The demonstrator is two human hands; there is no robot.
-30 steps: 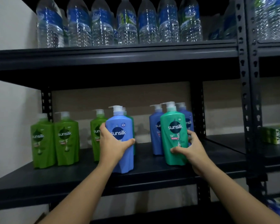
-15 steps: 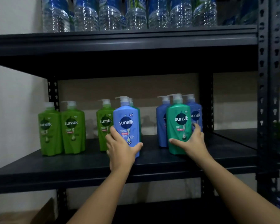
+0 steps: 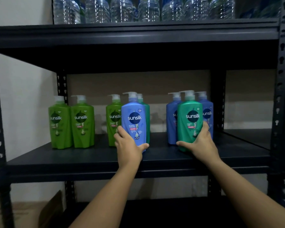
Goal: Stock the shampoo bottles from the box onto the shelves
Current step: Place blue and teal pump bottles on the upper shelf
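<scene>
We see the left hand (image 3: 127,144) gripping the blue bottle (image 3: 134,120) low on its body, fingers wrapped round its left side and the thumb curled under its right bottom corner. The bottle rises upright above the hand, label toward us, and stands on the middle shelf (image 3: 89,158), just in front of a teal bottle (image 3: 146,116) and overlapping the right edge of a green bottle (image 3: 113,119).

The right hand (image 3: 199,143) clamps the green-teal bottle (image 3: 189,119) near its base, thumb stretched left across the lower front and fingers curled round its right side. That bottle also stands upright on the shelf, label facing us, in front of two darker blue bottles (image 3: 171,122) and covering part of each.

Two more green bottles (image 3: 72,120) stand touching each other at the far left of the shelf, well apart from both hands. Water bottles (image 3: 148,9) line the shelf above. A cardboard box (image 3: 23,213) lies at the lower left.
</scene>
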